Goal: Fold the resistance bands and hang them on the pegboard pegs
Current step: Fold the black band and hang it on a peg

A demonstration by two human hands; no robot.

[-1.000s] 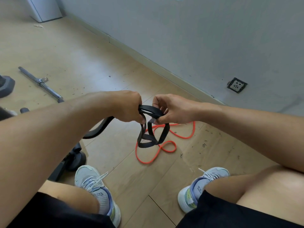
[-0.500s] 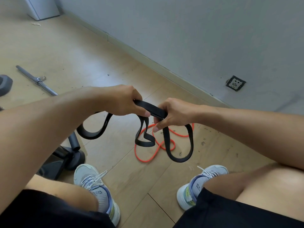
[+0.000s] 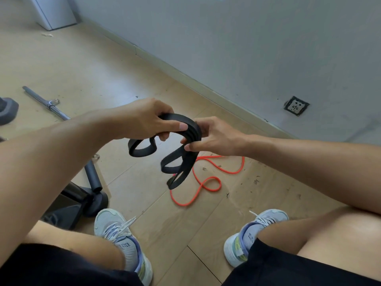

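Right now both hands hold the black band (image 3: 185, 129) up in the air above the floor (image 3: 103, 65), in front of the person's knees. The left hand (image 3: 148, 118) has its fingers curled round the stacked layers of the band from above, thumb stretched along the top. The right hand (image 3: 214, 135) pinches the same bundle at its right end, thumb below and fingers wrapped behind. Between the two hands the band is gathered into several flat layers that arch in a short curve. Loose loops hang down from it: one under the left hand, two more drooping below the right hand.

Under those hanging loops, the orange band (image 3: 206, 182) lies in a loose tangle on the floor, between the two shoes and the wall (image 3: 247, 48), apart from both hands.

A metal bar (image 3: 47, 104) lies on the floor toward its far left edge, and a dark stand (image 3: 90, 190) with a padded tube sits beside the left shoe (image 3: 121, 240). The right shoe (image 3: 253, 232) is planted near the bottom right. A wall socket (image 3: 296, 105) is set low in the wall, just above the skirting
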